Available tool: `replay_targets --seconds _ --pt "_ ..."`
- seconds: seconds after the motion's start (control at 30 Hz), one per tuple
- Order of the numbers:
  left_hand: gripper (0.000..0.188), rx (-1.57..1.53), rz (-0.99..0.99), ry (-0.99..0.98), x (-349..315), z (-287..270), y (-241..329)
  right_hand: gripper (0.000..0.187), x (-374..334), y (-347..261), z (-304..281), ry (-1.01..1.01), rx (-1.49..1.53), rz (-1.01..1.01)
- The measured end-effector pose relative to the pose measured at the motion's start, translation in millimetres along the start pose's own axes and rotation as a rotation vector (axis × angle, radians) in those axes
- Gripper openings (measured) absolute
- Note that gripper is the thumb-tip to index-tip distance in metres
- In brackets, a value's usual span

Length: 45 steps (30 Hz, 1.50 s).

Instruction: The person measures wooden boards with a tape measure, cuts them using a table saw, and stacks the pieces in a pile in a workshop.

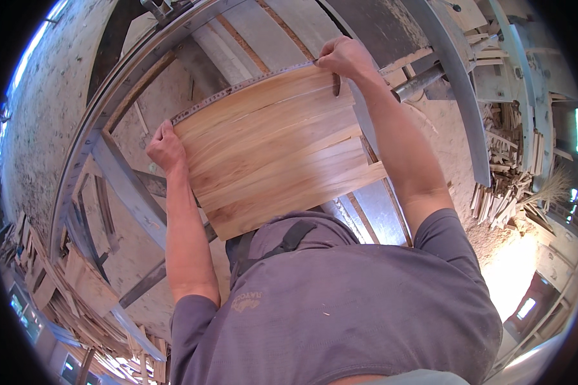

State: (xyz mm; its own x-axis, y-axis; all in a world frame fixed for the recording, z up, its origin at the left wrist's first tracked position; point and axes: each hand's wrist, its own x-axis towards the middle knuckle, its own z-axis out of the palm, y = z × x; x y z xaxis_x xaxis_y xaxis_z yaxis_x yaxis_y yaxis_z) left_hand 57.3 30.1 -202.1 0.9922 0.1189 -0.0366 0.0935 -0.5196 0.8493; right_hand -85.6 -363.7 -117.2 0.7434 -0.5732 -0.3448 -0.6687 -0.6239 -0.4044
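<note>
A panel of several pale wood boards [282,141] lies side by side in front of me, its right ends uneven. Along its far edge stretches a thin marked measuring tape [244,84]. My left hand [166,146] pinches the tape's left end at the panel's far left corner. At the far right, my right hand [348,58] is closed on the tape's other end, fingers bent over the edge. Just below that hand shows a small dark brown elongated thing [336,85]; I cannot tell whether it is a mark or a loose piece.
Under the panel is a metal machine bed [372,204] with slots. A curved-looking metal frame rail [77,157] runs along the left, with a diagonal beam [130,186]. Wood offcuts [494,202] are heaped at right, and more scrap strips [77,301] lie at lower left.
</note>
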Motion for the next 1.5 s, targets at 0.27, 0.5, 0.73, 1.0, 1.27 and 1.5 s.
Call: replay_targets --seconds 0.27,0.5,0.73,1.0,1.27,1.5 --pt "0.029 -0.021 -0.06 -0.001 -2.3 -0.6 7.6 0.016 -17.7 -2.2 21.6 0.253 -0.112 -0.051" --pt "0.03 -0.048 -0.075 0.004 -3.8 0.7 10.6 0.02 -17.6 -0.3 28.3 0.323 -0.208 -0.095" --pt "0.042 -0.607 -0.372 -0.484 -10.7 -39.1 -38.1 0.014 -70.0 -5.0 37.4 0.28 0.222 -0.241" --pt "0.047 -0.656 -0.542 -0.622 -78.0 -62.1 -23.6 0.037 -208.7 23.2 62.6 0.257 0.614 -0.007" --pt "0.045 -0.811 -0.534 -0.557 -33.5 -4.9 -15.9 0.038 -301.4 84.2 84.1 0.379 0.375 0.077" --pt "0.045 -0.811 -0.522 -0.452 2.4 49.7 26.7 0.051 -303.0 68.3 81.6 0.408 0.153 -0.135"
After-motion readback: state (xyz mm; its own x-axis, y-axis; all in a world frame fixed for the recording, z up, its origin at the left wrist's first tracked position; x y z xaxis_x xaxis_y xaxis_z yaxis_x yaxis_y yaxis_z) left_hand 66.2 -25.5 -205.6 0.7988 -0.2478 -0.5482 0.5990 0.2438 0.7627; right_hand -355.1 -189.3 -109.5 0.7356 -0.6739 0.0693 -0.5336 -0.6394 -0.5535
